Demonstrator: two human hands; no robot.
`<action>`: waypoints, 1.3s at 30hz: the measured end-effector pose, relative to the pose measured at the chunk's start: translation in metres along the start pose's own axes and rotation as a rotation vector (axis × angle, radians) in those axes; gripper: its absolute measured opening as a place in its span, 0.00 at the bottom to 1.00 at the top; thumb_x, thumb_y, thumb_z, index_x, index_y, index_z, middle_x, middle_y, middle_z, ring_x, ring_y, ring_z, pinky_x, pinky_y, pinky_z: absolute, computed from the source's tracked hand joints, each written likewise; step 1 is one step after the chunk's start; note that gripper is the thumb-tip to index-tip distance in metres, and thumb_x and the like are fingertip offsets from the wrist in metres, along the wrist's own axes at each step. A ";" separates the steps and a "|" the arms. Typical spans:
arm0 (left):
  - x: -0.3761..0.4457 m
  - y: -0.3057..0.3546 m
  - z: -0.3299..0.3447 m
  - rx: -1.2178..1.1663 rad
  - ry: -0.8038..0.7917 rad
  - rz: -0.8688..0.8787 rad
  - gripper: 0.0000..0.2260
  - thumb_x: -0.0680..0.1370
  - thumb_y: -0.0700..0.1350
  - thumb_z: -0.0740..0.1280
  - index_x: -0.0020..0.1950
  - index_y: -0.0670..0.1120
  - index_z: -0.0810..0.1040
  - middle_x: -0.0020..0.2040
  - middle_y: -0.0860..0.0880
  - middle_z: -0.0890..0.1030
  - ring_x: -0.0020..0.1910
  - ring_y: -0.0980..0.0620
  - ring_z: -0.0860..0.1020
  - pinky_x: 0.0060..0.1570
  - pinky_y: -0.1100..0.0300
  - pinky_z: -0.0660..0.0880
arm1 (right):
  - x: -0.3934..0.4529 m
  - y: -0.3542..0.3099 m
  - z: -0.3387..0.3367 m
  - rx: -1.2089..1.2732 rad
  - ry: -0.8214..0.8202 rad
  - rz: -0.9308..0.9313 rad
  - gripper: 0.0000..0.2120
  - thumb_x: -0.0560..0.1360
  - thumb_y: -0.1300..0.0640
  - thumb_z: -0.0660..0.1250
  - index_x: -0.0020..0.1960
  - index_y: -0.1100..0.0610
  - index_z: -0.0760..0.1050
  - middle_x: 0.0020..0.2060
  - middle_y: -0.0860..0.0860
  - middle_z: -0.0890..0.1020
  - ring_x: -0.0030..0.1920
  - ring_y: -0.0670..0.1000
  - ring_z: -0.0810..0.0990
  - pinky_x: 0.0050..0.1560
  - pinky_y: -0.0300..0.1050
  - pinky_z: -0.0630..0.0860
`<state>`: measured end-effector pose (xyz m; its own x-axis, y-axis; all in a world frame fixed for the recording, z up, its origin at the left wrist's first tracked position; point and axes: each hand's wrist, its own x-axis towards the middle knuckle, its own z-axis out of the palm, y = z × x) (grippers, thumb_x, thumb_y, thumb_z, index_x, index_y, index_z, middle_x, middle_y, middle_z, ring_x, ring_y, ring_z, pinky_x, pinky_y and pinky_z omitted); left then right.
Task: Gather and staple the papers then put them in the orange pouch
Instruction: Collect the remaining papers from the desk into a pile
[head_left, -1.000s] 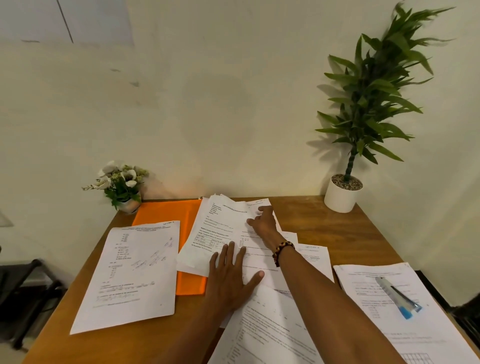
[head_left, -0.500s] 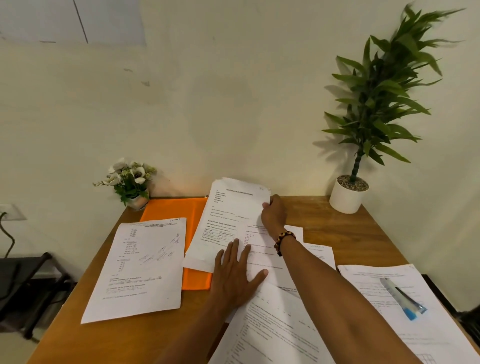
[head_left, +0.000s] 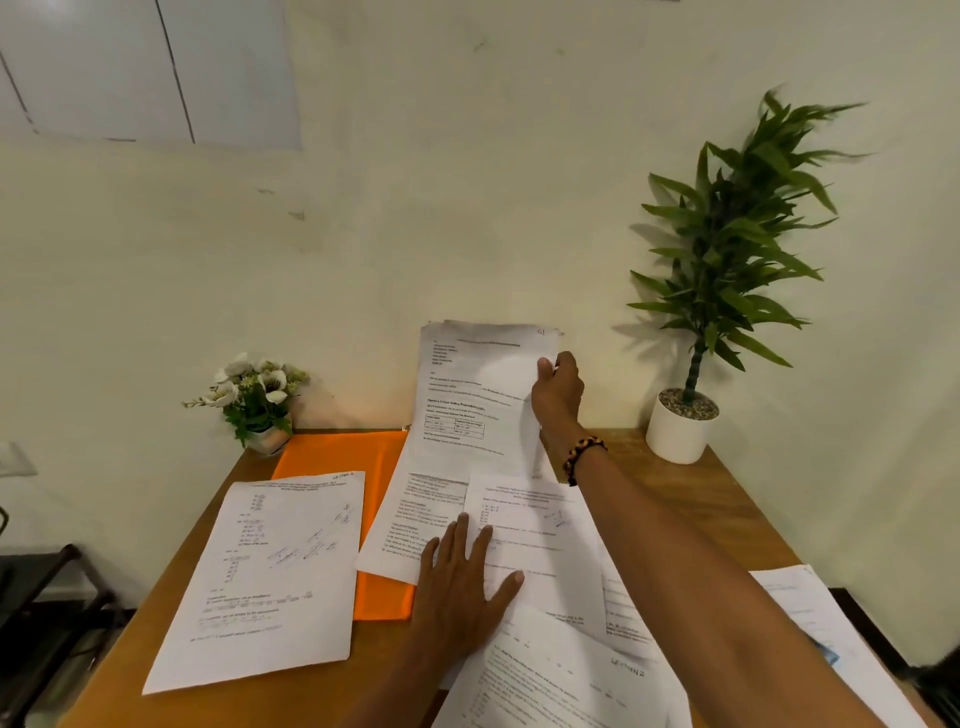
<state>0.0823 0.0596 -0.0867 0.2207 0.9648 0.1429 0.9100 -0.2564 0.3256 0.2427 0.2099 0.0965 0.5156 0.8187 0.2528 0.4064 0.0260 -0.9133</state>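
Sheets (head_left: 480, 395) edge-pinched by right hand (head_left: 557, 395).

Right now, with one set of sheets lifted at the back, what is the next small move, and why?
Probably bring the lifted white printed sheets, gripped at their right edge by the right hand, down onto the loose white sheets under the flat left hand. Several pages lie scattered on the wooden table, so gathering seems unfinished.
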 end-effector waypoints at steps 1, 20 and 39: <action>0.000 0.001 -0.001 -0.013 0.017 -0.003 0.38 0.75 0.76 0.42 0.81 0.59 0.48 0.83 0.53 0.41 0.82 0.50 0.45 0.80 0.46 0.40 | 0.002 -0.003 -0.003 0.005 -0.011 -0.018 0.07 0.84 0.61 0.57 0.48 0.58 0.63 0.37 0.50 0.68 0.34 0.48 0.63 0.32 0.42 0.60; 0.000 -0.004 -0.015 0.065 0.071 0.010 0.33 0.79 0.69 0.50 0.71 0.50 0.76 0.72 0.43 0.75 0.70 0.42 0.75 0.69 0.42 0.68 | -0.002 -0.065 -0.066 0.023 0.199 -0.333 0.09 0.82 0.55 0.65 0.46 0.59 0.71 0.35 0.47 0.73 0.39 0.55 0.74 0.38 0.46 0.67; -0.001 0.002 -0.070 -0.041 0.211 -0.015 0.23 0.77 0.60 0.65 0.68 0.52 0.74 0.72 0.48 0.74 0.70 0.45 0.73 0.72 0.45 0.66 | -0.041 -0.084 -0.140 -0.079 0.265 -0.394 0.14 0.83 0.49 0.62 0.46 0.60 0.72 0.38 0.53 0.78 0.39 0.55 0.76 0.41 0.55 0.76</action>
<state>0.0596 0.0538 -0.0211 0.1255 0.9361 0.3286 0.8965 -0.2489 0.3665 0.2928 0.0934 0.2075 0.4811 0.5804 0.6570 0.6602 0.2532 -0.7071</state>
